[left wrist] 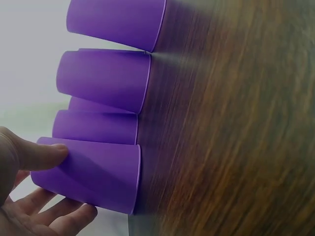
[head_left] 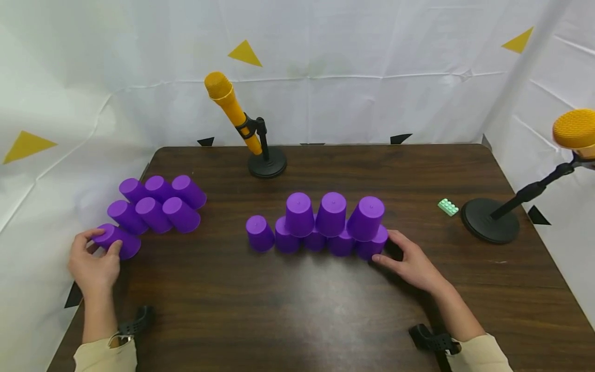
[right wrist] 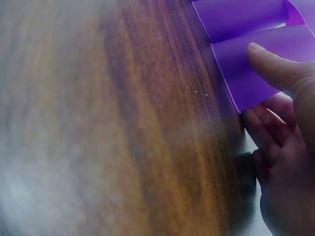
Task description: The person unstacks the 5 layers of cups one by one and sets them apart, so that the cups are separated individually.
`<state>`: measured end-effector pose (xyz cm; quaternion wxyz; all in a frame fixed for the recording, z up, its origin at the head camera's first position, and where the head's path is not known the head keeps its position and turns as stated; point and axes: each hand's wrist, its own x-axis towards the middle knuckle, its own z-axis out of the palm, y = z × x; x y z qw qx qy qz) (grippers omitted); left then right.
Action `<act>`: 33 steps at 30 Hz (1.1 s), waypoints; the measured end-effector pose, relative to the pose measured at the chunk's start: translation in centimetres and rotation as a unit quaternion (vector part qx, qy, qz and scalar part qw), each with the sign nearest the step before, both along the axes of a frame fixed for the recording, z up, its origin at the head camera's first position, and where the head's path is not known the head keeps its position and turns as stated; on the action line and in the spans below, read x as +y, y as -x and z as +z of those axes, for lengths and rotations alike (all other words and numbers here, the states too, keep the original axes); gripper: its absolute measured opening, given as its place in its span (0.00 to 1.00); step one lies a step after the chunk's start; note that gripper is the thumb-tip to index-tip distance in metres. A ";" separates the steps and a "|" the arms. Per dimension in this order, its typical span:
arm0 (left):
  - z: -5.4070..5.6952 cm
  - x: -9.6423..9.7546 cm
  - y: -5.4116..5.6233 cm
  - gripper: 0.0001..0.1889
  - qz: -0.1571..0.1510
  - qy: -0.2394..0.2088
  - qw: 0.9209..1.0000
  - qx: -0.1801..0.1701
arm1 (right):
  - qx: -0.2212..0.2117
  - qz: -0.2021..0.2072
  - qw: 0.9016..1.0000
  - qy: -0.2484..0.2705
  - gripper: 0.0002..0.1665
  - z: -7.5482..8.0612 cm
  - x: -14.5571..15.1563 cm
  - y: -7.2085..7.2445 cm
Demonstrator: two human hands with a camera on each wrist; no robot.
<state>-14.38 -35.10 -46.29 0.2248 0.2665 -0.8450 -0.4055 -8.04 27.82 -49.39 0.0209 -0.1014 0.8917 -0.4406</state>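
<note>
Near the table's left edge my left hand (head_left: 96,266) grips an upside-down purple cup (head_left: 122,243). In the left wrist view the thumb (left wrist: 51,155) lies on one side of this cup (left wrist: 93,172), with the fingers around the other. Behind it several more purple cups (head_left: 153,214) stand upside down in two rows. At the table's middle, three purple cups (head_left: 330,214) rest on a lower row of cups (head_left: 286,236). My right hand (head_left: 413,263) holds the lower row's rightmost cup (head_left: 373,245), thumb in front; its far fingers are partly hidden.
A yellow microphone (head_left: 232,106) on a black stand (head_left: 267,163) is at the back. A second black stand (head_left: 490,221) with a yellow-topped microphone (head_left: 575,128) stands right, beside a small green block (head_left: 448,207). White sheeting (head_left: 325,108) surrounds the brown table (head_left: 279,310).
</note>
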 end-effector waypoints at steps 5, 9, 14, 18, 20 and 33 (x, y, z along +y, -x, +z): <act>0.0 0.2 0.1 0.22 0.005 -0.012 1.000 0.000 | 0.002 -0.001 1.000 -0.002 0.37 0.1 -0.1 -0.1; 0.0 0.2 0.1 0.22 0.004 -0.015 1.000 -0.007 | 0.004 -0.001 1.000 -0.001 0.36 0.2 -0.1 -0.1; 0.3 0.1 -0.2 0.23 0.000 -0.008 1.000 -0.027 | 0.001 -0.001 1.000 -0.002 0.37 0.1 0.0 -0.1; 1.2 0.9 -0.8 0.22 0.007 0.028 1.000 -0.003 | -0.001 0.002 1.000 -0.002 0.37 0.1 0.1 0.0; 1.9 2.0 -1.2 0.21 0.011 0.065 0.997 0.042 | 0.001 0.003 1.000 -0.001 0.37 0.2 0.1 0.0; 5.5 18.3 -1.6 0.23 -0.314 0.091 0.915 0.237 | 0.005 0.007 1.000 0.005 0.36 0.3 0.0 0.0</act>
